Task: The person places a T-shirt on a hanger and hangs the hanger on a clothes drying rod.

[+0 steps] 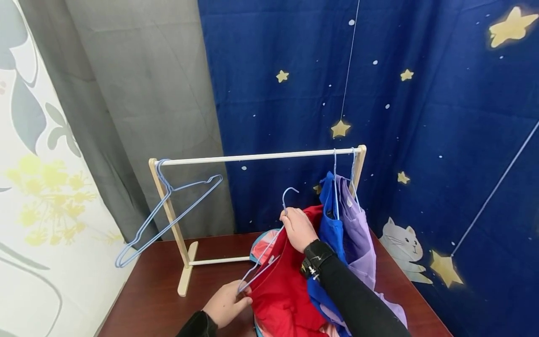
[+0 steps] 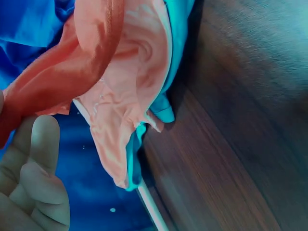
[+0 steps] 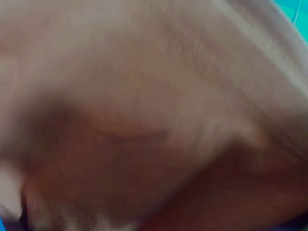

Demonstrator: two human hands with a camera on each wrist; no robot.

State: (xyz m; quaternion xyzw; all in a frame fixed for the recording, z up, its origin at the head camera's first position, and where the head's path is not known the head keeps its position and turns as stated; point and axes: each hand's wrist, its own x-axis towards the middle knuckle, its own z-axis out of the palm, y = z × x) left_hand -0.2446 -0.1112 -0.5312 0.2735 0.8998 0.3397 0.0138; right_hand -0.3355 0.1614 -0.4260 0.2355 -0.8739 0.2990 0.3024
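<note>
Two hands work one light-blue wire hanger (image 1: 265,243) that lies partly inside a red garment (image 1: 286,285) on the dark wooden table (image 1: 160,290); the right hand (image 1: 298,229) has its fingers curled round the hanger's neck just below the hook, at the garment's collar; the left hand (image 1: 227,304) pinches the hanger's lower corner where it pokes out of the red cloth; in the left wrist view a thumb and fingers (image 2: 33,187) sit beside orange-red and teal fabric, while the right wrist view is a blur and tells nothing of the grip; behind the hands stands a small wooden rack (image 1: 257,157), with an empty blue hanger (image 1: 168,210) hung at its left end and a blue garment (image 1: 332,224) and a purple garment (image 1: 358,234) hung at its right end, touching the red one.
</note>
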